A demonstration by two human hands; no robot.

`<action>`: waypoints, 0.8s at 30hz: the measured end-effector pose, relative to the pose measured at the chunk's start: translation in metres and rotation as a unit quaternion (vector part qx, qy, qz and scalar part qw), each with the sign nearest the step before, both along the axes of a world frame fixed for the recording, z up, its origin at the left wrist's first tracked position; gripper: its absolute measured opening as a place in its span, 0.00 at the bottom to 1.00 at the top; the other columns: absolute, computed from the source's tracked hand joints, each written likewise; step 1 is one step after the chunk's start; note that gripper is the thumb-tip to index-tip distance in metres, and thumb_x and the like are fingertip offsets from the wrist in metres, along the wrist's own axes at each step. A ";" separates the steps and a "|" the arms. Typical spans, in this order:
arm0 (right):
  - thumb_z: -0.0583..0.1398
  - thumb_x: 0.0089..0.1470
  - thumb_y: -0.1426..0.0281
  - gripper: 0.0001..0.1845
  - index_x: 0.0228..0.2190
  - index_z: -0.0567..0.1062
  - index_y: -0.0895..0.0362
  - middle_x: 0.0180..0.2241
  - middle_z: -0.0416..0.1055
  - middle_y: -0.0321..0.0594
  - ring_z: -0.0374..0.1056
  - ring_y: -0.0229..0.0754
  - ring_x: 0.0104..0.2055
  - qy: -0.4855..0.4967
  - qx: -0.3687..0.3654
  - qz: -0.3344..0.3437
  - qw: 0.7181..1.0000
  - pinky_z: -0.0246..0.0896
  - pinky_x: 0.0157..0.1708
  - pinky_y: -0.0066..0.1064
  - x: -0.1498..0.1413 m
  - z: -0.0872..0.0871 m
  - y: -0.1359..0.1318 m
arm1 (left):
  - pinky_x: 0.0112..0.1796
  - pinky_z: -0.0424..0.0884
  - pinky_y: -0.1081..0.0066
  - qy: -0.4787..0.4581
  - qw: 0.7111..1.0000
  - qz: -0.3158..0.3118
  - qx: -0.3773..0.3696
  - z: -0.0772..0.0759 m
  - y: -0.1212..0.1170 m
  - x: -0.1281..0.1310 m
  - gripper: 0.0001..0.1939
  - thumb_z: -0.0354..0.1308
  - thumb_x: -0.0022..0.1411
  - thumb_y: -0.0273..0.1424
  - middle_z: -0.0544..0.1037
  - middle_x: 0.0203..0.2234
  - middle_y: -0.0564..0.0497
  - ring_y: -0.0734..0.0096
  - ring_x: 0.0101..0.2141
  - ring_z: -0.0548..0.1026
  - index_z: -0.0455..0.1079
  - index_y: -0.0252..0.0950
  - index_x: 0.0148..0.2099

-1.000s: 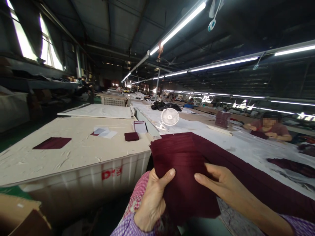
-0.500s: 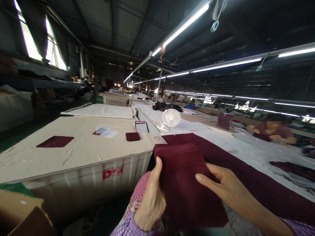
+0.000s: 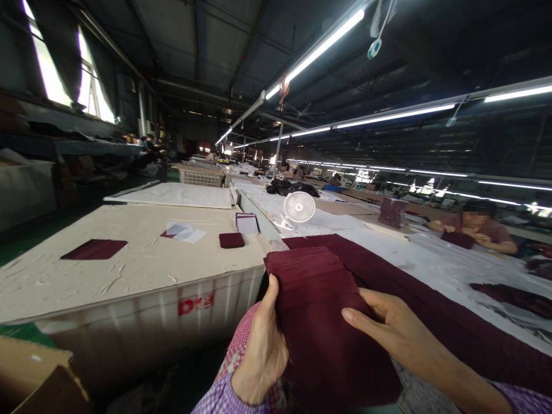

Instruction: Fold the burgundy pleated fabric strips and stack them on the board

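Between my hands is a stack of maroon fabric pieces (image 3: pixel 319 322), tilted toward me above the table's near edge. My left hand (image 3: pixel 263 345) grips its left side, thumb along the edge and fingers hidden behind. On the right side, my right hand (image 3: pixel 383 322) pinches the stack's edge, thumb on the top face and fingers underneath. Behind the stack, a long layer of maroon cloth (image 3: pixel 414 293) runs along the white table (image 3: pixel 414 253). How many pieces the stack has cannot be made out.
To the left, a cloth-covered bin (image 3: pixel 142 310) bears a maroon piece (image 3: pixel 95 249), white pieces (image 3: pixel 185 231) and a small maroon stack (image 3: pixel 232 240). A white fan (image 3: pixel 299 207) stands beyond my hands. Across the table a person (image 3: pixel 478 230) handles maroon fabric. A cardboard box (image 3: pixel 38 374) sits lower left.
The stack's upper face has tilted slightly and catches more light. Both hands keep their hold, and the view has shifted a little.
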State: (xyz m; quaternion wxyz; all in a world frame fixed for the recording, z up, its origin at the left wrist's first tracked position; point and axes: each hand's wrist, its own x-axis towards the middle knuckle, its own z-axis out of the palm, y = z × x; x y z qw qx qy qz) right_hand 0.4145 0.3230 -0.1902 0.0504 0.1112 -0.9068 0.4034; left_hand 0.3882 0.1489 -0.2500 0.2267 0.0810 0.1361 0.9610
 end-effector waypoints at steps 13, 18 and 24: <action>0.57 0.54 0.60 0.12 0.31 0.70 0.56 0.29 0.70 0.36 0.67 0.41 0.30 -0.015 0.004 0.020 1.000 0.65 0.28 0.29 0.002 -0.001 0.002 | 0.47 0.69 0.61 0.055 0.984 0.115 -0.122 -0.012 0.005 0.000 0.14 0.65 0.49 0.21 0.81 0.33 0.46 0.64 0.36 0.78 0.74 0.33 0.40; 0.61 0.51 0.61 0.25 0.50 0.63 0.49 0.55 0.62 0.42 0.65 0.48 0.51 0.030 -0.045 -0.013 0.998 0.67 0.45 0.36 0.003 0.005 0.003 | 0.47 0.68 0.60 0.085 0.984 0.075 -0.135 -0.015 0.005 0.001 0.12 0.65 0.49 0.22 0.81 0.33 0.44 0.62 0.37 0.78 0.75 0.31 0.39; 0.62 0.51 0.60 0.24 0.49 0.65 0.49 0.57 0.60 0.42 0.59 0.51 0.57 0.030 -0.032 0.001 0.999 0.65 0.50 0.39 0.003 0.011 0.004 | 0.48 0.67 0.60 0.105 0.983 0.048 -0.145 -0.015 0.007 0.004 0.13 0.66 0.47 0.22 0.81 0.33 0.44 0.60 0.39 0.77 0.76 0.33 0.39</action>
